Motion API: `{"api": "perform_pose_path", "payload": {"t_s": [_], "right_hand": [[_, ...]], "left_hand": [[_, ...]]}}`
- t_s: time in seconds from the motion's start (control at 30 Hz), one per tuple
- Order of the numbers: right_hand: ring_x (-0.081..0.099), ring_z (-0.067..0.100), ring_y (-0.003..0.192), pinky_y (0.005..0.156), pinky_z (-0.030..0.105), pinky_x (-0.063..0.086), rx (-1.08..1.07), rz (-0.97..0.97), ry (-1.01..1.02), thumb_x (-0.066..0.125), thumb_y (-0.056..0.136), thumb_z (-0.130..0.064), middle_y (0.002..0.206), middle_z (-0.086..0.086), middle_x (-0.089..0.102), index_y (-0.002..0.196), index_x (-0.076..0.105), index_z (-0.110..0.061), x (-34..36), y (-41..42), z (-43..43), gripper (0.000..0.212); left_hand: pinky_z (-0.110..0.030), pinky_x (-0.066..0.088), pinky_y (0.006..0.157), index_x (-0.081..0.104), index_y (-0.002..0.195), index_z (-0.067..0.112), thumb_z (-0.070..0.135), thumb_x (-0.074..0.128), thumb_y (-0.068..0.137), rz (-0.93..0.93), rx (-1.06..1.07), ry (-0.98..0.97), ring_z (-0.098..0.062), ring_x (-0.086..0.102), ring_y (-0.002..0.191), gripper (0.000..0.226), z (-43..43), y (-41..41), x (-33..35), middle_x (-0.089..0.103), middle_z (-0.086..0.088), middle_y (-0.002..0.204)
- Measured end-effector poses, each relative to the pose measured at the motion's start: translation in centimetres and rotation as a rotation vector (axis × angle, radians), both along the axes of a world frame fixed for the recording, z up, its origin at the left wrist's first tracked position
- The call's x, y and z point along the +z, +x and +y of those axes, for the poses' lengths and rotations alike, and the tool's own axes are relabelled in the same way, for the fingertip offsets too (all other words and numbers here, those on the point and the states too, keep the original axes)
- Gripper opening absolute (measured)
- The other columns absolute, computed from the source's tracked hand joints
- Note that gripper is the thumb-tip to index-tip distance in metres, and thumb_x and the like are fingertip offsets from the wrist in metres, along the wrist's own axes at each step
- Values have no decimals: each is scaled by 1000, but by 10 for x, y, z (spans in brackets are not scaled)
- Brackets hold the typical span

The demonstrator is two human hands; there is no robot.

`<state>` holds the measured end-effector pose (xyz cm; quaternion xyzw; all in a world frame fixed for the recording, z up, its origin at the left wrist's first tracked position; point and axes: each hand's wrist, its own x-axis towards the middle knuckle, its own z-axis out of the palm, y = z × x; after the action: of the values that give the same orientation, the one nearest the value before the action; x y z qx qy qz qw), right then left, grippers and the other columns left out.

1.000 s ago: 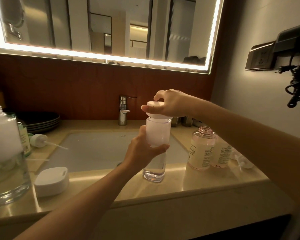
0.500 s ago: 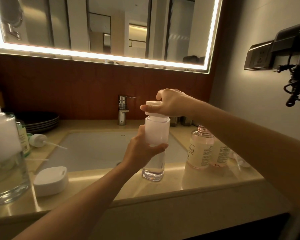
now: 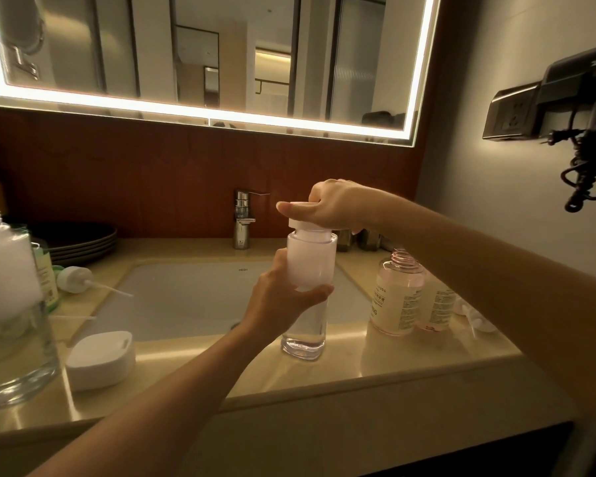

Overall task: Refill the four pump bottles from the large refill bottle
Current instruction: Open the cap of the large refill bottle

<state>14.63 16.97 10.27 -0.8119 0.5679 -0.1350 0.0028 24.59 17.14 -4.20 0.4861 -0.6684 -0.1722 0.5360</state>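
At the sink's [image 3: 186,297] front rim, right of centre, the pump bottle [image 3: 307,304] stands upright on the counter [image 3: 410,363]; its base touches the counter; its upper part appears white, its lower part clear. Left hand [image 3: 283,301]: fingers and thumb wrapped round the bottle's middle, clamped on it. Right hand [image 3: 334,208]: above the bottle, fingers curled over the white cap [image 3: 307,223] and gripping it; the cap sits on the bottle's neck; whether it is fully seated cannot be told.

Right of the sink: two pink bottles [image 3: 396,301], uncapped, side by side and touching or nearly so; a white pump head [image 3: 475,321] lies beyond them, partly hidden by the right arm.

Left of the sink: the large bottle [image 3: 11,304], open-necked, at the frame edge; a green bottle [image 3: 47,277] just behind it; a pump [image 3: 76,278] lying with its tube over the basin's corner; a white lid [image 3: 100,359] near the front corner; stacked plates [image 3: 80,239] at the rear.

Behind the sink: the tap [image 3: 243,218].
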Motion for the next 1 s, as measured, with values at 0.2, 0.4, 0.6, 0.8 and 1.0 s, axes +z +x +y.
{"api": "perform_pose_path", "payload": {"t_s": [0.2,0.4,0.6,0.8,1.0], "right_hand": [[43,19,107,85,33,43,145,-239,203,62,86,-28,137,4,41,137,36,-23,5,-9,1,57],[41,24,126,93,32,42,146,-174,56,53,83,-56,145,4,36,142,29,-21,0,-7,-3,72],[46,17,106,69,16,45,239,-321,214,63,85,-25,132,3,46,131,44,-25,3,-10,-4,50],[37,24,130,99,38,39,168,-258,96,48,83,-59,147,2,33,141,31,-26,2,-9,-6,69],[46,16,105,72,21,44,198,-208,72,55,85,-49,129,3,46,129,46,-19,-3,-9,-7,53]], "left_hand": [[-31,53,81,36,128,16,33,77,70,1,5,-1,-20,55,101,73,0,0,0,50,0,113],[-34,53,84,34,130,15,32,77,71,-2,2,-2,-21,54,103,75,0,-1,0,51,-5,121],[-31,53,81,35,129,14,32,76,71,-9,11,-2,-20,55,101,74,1,-1,1,51,-4,119],[-35,53,85,34,130,15,32,76,71,0,5,7,-21,55,104,74,1,-2,1,51,-5,120],[-32,53,84,34,131,14,32,76,72,-8,10,-1,-20,55,103,75,2,-2,1,50,-5,121]]}}
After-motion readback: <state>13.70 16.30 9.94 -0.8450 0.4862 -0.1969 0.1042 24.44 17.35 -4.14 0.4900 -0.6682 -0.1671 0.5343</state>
